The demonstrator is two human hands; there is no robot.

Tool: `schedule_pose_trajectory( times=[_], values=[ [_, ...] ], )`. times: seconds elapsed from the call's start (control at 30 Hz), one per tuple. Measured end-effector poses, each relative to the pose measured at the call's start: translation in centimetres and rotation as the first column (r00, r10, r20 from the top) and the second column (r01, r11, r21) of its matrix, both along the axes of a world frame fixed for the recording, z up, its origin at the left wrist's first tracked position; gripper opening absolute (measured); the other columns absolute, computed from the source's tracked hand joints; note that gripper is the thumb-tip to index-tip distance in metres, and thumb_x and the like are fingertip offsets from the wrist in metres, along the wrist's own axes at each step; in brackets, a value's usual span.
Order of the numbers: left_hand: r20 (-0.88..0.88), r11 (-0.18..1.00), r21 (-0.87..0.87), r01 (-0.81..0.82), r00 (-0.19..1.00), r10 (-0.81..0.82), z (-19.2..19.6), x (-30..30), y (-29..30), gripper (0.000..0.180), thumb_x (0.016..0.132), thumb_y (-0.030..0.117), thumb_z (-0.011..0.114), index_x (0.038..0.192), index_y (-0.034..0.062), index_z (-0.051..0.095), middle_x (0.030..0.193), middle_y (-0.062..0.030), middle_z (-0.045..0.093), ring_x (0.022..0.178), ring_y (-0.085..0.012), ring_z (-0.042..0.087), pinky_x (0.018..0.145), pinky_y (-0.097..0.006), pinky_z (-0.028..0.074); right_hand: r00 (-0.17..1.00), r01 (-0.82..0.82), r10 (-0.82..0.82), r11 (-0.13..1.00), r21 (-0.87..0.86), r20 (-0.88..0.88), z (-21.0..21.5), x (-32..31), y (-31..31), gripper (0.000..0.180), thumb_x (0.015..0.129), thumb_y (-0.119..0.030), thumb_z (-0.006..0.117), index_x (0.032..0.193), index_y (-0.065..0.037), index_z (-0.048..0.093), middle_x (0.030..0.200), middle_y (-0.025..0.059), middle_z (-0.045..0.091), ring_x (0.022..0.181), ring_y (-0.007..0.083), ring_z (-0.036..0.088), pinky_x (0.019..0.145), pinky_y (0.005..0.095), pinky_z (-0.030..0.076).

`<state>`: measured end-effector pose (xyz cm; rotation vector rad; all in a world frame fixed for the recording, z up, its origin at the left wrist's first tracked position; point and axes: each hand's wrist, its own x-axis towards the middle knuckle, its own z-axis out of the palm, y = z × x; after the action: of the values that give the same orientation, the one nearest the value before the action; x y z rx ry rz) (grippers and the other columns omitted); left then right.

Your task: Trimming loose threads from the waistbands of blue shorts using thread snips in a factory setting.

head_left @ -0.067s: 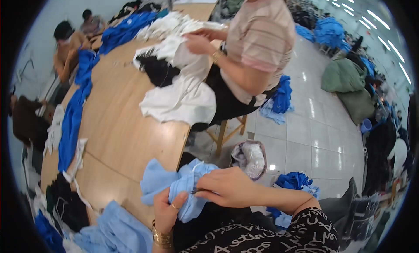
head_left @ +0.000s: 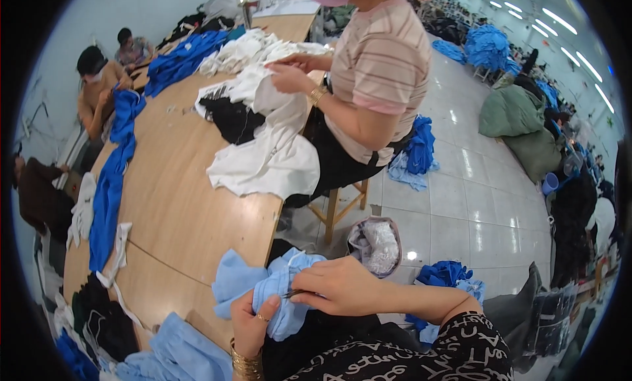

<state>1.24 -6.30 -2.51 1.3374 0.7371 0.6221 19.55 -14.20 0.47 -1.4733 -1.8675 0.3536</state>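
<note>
A light blue garment (head_left: 241,276) is bunched over my lap at the table's near right edge. My left hand (head_left: 252,320) grips its folded band from below, thumb on top, with a ring and gold bangles showing. Above it, my right hand (head_left: 345,285) is closed around small dark thread snips (head_left: 303,293). Their slim tips point left and lie against the blue cloth, close to my left thumb. The rest of the snips is hidden in my palm. A white cord or thread lies along the garment's upper fold.
Another light blue garment (head_left: 187,348) lies on the wooden table (head_left: 191,210) at lower left. A co-worker (head_left: 388,65) sits at the far right side, holding white cloth (head_left: 270,164). A lined basket (head_left: 375,246) and blue cloth heaps (head_left: 444,274) are on the tiled floor.
The whole view has shifted slightly. More of the dark snips shows between my right fingers, and my right hand sits slightly tilted away from the left thumb.
</note>
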Motion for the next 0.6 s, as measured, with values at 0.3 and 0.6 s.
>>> schedule_pose_trajectory(
  times=[0.3, 0.6],
  values=[
    [0.083, 0.999, -0.052, 0.013, 0.996, -0.009, 0.55, 0.61, 0.15, 0.023, 0.078, 0.013, 0.064, 0.090, -0.0066, 0.061, 0.077, -0.0040, 0.061, 0.066, -0.0074, 0.053, 0.061, -0.021, 0.043, 1.000, 0.004, -0.003, 1.000, -0.029, 0.026, -0.04, 0.41, -0.30, 0.018, 0.082, -0.026, 0.058, 0.084, -0.009, 0.052, 0.070, 0.0040, 0.055, 0.066, 0.0213, 0.056, 0.054, 0.0313, 0.044],
    [0.054, 1.000, -0.010, -0.005, 0.999, 0.006, 0.16, 0.85, 0.17, 0.020, 0.078, 0.008, 0.063, 0.092, -0.0064, 0.061, 0.079, -0.0046, 0.062, 0.068, -0.0081, 0.054, 0.064, -0.022, 0.044, 1.000, 0.010, -0.009, 0.999, -0.031, 0.025, -0.12, 0.56, -0.44, 0.019, 0.084, -0.028, 0.056, 0.084, -0.009, 0.052, 0.071, 0.0046, 0.055, 0.066, 0.0221, 0.056, 0.053, 0.0317, 0.044]
  ],
)
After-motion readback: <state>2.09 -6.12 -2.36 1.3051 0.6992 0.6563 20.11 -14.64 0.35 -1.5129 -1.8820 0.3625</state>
